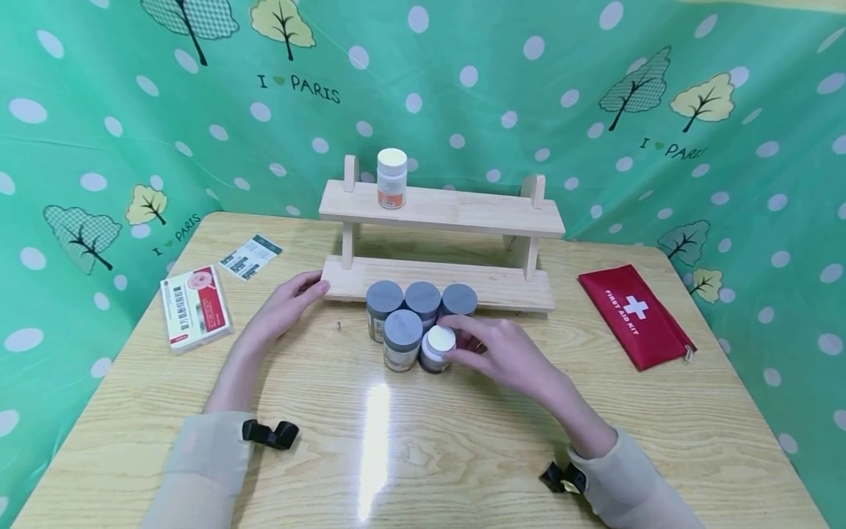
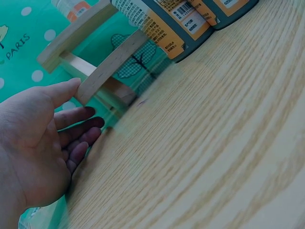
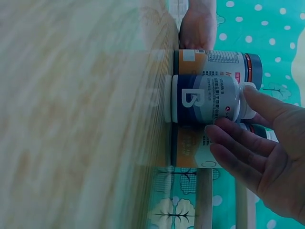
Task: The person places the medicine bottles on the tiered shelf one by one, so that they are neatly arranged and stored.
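My right hand (image 1: 499,351) is at a white-capped vitamin B bottle (image 3: 200,98), its thumb by the cap and its fingers along the side; the bottle stands upright on the table. Crowded around it are several grey-capped bottles (image 1: 402,330) with orange-and-white labels, directly before the lower board of a two-tier wooden shelf (image 1: 515,286). At the shelf's left end, my left hand (image 1: 291,305) touches the lower board. In the left wrist view the thumb meets the board's corner, and the other fingers hang loosely bent below it.
A white bottle with an orange label (image 1: 392,180) stands on the upper tier's left side. To the left lie a red-and-white medicine box (image 1: 196,308) and a printed card (image 1: 251,257). A red first aid pouch (image 1: 634,316) lies at the right. Behind hangs a green dotted curtain (image 1: 463,95).
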Action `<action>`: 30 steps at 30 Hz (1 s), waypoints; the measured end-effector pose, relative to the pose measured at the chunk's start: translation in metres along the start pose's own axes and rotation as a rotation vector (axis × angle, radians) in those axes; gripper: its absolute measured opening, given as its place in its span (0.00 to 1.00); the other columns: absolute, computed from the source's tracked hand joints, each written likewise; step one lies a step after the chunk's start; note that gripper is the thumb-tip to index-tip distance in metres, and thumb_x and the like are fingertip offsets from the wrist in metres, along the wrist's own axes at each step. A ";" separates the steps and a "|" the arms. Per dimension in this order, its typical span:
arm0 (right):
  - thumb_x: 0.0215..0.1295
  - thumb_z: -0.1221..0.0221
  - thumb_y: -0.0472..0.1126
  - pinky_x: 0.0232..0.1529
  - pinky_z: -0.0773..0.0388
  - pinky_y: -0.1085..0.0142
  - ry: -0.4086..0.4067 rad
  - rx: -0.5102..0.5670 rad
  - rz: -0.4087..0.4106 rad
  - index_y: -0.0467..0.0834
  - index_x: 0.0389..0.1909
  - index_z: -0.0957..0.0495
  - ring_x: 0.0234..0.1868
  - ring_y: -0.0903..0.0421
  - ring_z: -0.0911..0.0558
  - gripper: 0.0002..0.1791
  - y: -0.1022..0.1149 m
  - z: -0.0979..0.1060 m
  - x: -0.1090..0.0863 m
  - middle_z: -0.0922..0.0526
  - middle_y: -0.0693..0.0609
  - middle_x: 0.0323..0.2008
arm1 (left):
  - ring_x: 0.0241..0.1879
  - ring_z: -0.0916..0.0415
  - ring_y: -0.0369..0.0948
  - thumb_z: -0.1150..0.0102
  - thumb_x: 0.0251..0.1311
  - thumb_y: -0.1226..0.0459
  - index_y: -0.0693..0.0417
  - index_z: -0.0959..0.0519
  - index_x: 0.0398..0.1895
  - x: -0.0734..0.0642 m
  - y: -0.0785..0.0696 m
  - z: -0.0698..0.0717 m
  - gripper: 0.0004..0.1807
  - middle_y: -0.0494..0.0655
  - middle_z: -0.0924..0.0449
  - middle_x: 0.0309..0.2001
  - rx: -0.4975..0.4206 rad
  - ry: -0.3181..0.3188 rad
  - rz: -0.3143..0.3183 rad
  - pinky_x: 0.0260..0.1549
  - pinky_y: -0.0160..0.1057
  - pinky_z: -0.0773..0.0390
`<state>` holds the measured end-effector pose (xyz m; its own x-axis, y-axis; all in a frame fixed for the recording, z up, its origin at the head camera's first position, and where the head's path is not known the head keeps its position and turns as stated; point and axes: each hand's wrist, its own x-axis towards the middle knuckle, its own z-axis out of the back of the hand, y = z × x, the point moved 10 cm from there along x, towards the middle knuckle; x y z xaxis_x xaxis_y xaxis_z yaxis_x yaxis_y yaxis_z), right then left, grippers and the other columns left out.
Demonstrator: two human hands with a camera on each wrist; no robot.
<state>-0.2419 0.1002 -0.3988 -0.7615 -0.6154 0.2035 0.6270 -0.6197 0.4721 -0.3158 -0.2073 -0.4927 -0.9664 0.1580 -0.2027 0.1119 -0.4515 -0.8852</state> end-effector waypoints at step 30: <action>0.53 0.22 0.50 0.42 0.13 0.59 0.097 0.060 -0.098 0.56 0.48 0.15 0.41 0.56 0.15 0.21 -0.005 0.009 -0.008 0.15 0.62 0.42 | 0.82 0.54 0.60 0.53 0.75 0.39 0.55 0.46 0.82 -0.002 -0.002 -0.001 0.43 0.61 0.46 0.81 -0.002 0.008 0.000 0.81 0.63 0.51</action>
<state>-0.2405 0.1127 -0.3955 -0.7975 -0.5990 0.0716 0.5371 -0.6509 0.5366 -0.3137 -0.2059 -0.4903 -0.9645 0.1645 -0.2063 0.1128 -0.4497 -0.8860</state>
